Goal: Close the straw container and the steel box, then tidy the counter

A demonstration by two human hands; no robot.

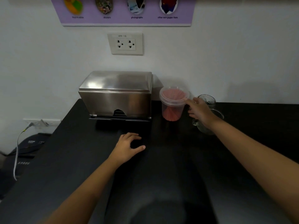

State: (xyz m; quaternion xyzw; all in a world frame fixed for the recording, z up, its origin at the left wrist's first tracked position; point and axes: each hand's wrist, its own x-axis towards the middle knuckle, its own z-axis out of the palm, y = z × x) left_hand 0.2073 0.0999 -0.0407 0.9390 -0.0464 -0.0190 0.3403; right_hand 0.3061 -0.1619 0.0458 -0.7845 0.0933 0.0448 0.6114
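Both hands are held open, left hand [127,145] spread on the counter [80,159], right hand [198,109] touching the straw container [173,104] beside the closed steel box [117,94]; its lid, seemingly seated, should be pressed evenly around the rim

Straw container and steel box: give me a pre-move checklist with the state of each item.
1. Steel box lid down: ok.
2. Straw container lid on the rim: ok; fully snapped shut: cannot tell.
3. Straw container upright on the counter: ok.
4. Right hand at the container's rim: ok; fingertips touching it: cannot tell.
5. Left hand holding nothing, on the counter: ok.
6. Glass mugs behind the right hand, not knocked over: ok.
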